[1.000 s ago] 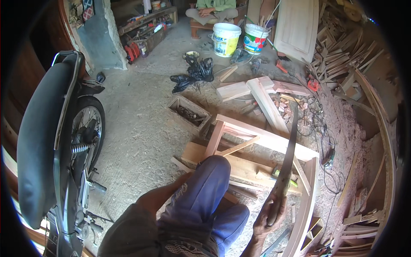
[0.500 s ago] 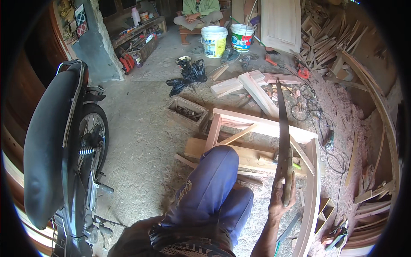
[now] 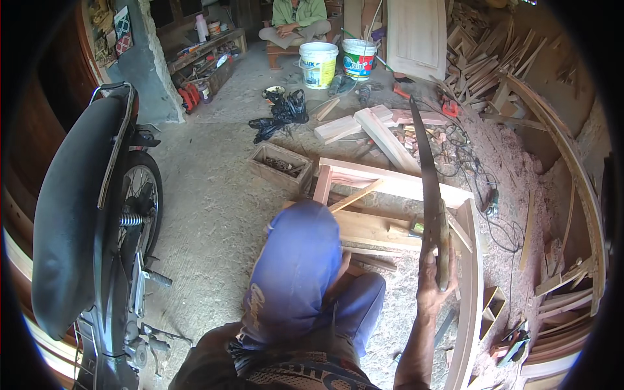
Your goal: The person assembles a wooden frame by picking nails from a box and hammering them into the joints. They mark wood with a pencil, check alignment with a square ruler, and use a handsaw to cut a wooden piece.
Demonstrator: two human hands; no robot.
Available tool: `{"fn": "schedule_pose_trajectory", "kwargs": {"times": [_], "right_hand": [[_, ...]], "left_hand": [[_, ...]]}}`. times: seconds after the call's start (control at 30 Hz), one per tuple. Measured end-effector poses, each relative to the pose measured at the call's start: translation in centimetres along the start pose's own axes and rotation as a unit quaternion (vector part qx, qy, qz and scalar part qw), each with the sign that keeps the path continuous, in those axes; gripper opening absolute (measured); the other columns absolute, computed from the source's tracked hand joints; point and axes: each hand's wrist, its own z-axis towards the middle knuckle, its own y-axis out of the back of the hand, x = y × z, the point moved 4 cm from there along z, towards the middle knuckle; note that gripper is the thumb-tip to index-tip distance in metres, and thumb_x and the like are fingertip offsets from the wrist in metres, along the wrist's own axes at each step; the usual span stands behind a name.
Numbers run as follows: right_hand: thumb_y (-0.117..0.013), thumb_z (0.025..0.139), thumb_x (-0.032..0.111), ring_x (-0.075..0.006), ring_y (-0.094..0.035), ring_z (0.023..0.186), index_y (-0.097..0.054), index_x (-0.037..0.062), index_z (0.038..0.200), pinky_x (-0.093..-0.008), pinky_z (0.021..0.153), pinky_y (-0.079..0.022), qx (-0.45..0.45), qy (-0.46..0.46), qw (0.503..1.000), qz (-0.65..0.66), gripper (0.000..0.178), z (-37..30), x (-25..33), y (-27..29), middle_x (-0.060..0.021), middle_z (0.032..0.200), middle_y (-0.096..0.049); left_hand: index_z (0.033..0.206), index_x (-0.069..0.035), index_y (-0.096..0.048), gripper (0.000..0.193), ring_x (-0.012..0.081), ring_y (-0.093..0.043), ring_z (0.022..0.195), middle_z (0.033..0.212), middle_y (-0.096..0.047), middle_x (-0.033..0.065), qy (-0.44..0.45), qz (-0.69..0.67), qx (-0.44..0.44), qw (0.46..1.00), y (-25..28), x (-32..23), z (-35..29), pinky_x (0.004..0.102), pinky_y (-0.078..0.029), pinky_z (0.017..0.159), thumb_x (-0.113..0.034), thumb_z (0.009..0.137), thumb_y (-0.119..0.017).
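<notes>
In my right hand (image 3: 430, 286) is a handsaw (image 3: 429, 179), its wooden handle gripped and its long dark blade pointing up and away. The saw is raised over the right side of a pale wooden frame (image 3: 396, 177), which lies on the floor with thin diagonal braces at its corners. A wide board (image 3: 370, 227) lies inside the frame, with a small tool on it. My left upper arm shows at the lower edge, but the left hand is hidden, apparently behind my raised knee (image 3: 299, 240).
A motorcycle (image 3: 84, 214) stands at the left. Beyond the frame are a box of nails (image 3: 283, 166), black plastic bags (image 3: 286, 110), timber offcuts (image 3: 387, 140) and two paint buckets (image 3: 318, 65). Cables (image 3: 481, 175) and sawdust lie at right. A person (image 3: 299, 19) sits at the back.
My knee has shifted left and nearer to me. The saw in my right hand has swung slightly, its tip moving left. The whole view has shifted a little.
</notes>
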Motion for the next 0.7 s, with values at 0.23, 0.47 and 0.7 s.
{"fn": "schedule_pose_trajectory", "kwargs": {"times": [0.23, 0.47, 0.7], "right_hand": [[-0.07, 0.096, 0.01, -0.0259, -0.062, 0.12, -0.051, -0.0089, 0.142, -0.0375, 0.102, -0.05, -0.011, -0.033, 0.995, 0.095, 0.053, 0.6, -1.8, -5.1, -0.0231, 0.133, -0.063], [-0.069, 0.095, 0.005, -0.022, -0.064, 0.117, -0.051, -0.0062, 0.143, -0.034, 0.101, -0.049, 0.032, -0.05, 0.99, 0.129, 0.053, -2.3, -2.8, -10.5, -0.0173, 0.13, -0.066], [-0.069, 0.096, 0.015, -0.0239, -0.063, 0.117, -0.053, -0.0076, 0.14, -0.0345, 0.099, -0.05, 0.094, -0.115, 0.985, 0.09, 0.052, -4.6, -4.3, -17.7, -0.0209, 0.128, -0.065]], "left_hand": [[0.112, -0.003, -0.06, 0.033, 0.0413, -0.066, 0.082, 0.091, -0.069, 0.0212, 0.04, 0.0, -0.003, 0.999, 2.2, 6.3, -2.1, 0.0479, -0.05, 0.072, -0.032, 0.097, -0.057], [0.107, -0.003, -0.063, 0.03, 0.041, -0.065, 0.08, 0.089, -0.069, 0.0203, 0.114, -0.048, -0.035, 0.992, 6.2, 13.9, -5.0, 0.0475, -0.049, 0.071, -0.03, 0.097, -0.057], [0.078, -0.001, -0.063, 0.026, 0.0363, -0.06, 0.071, 0.076, -0.063, 0.0177, -0.221, -0.16, -0.311, 0.911, 21.2, 9.1, 5.9, 0.0426, -0.046, 0.065, -0.019, 0.094, -0.055]]}}
